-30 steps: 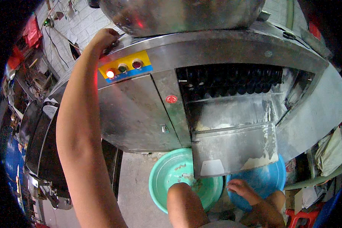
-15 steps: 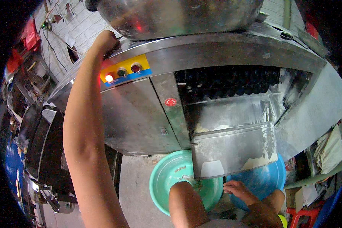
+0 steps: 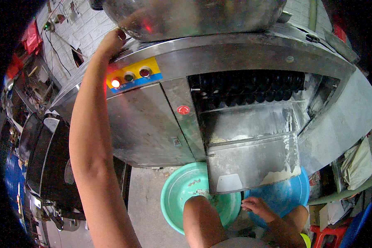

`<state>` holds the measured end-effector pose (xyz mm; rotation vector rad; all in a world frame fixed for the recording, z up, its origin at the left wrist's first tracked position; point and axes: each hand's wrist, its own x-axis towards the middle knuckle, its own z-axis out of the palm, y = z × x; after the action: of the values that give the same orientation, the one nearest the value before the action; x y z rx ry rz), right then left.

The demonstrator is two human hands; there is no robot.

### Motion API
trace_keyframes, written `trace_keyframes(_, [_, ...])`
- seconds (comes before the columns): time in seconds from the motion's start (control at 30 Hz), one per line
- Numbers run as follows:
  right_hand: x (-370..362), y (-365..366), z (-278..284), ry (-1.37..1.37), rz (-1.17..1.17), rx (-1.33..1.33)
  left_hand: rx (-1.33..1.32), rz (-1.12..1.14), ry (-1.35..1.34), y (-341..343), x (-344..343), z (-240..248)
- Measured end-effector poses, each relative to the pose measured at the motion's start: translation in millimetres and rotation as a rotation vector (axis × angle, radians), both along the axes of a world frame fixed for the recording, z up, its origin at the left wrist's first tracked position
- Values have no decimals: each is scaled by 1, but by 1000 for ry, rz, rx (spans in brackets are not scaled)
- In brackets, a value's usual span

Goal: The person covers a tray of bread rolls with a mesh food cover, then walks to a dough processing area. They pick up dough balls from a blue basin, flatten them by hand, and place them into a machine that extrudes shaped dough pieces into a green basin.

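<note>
My left arm reaches up along the left of a stainless steel machine (image 3: 140,120). At its top edge my left hand (image 3: 113,42) is closed, beside the base of a large metal bowl (image 3: 194,20). The fingertips and whatever they hold are hidden. Below that hand is a yellow and blue control panel (image 3: 134,73) with a glowing red light and two buttons. Low on the right, my right hand (image 3: 257,205) hangs with loosely bent fingers and no visible object in it. It is between a green basin (image 3: 169,206) and a blue basin (image 3: 299,192).
Black rollers (image 3: 252,89) sit in the machine's opening, above a floury metal chute (image 3: 252,163) that overhangs both basins. A red emergency button (image 3: 183,110) is on the front. Dark equipment (image 3: 49,161) stands at left, a red stool (image 3: 326,237) at lower right.
My left hand has shifted slightly up and left along the top edge by the bowl. The view has moved a little; my right hand stays in much the same place.
</note>
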<state>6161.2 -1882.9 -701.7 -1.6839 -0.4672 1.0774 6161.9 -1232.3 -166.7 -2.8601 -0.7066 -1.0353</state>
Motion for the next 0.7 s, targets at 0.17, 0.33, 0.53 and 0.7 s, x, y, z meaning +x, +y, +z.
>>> trace_keyframes(0.17, [0, -3, -9, 96, -27, -84, -749, -197, -516, 7, -15, -2])
trace_keyframes(0.33, [-10, 10, 16, 80, 53, -97, -523, 167, -810, 49, -46, 5])
trace_keyframes(0.53, [-13, 2, -24, 119, 6, -65, -134, 437, -922, 5, -37, 11])
trace_keyframes(0.7, [-15, 2, -29, 128, -6, -138, -29, 506, -712, -4, -41, 6])
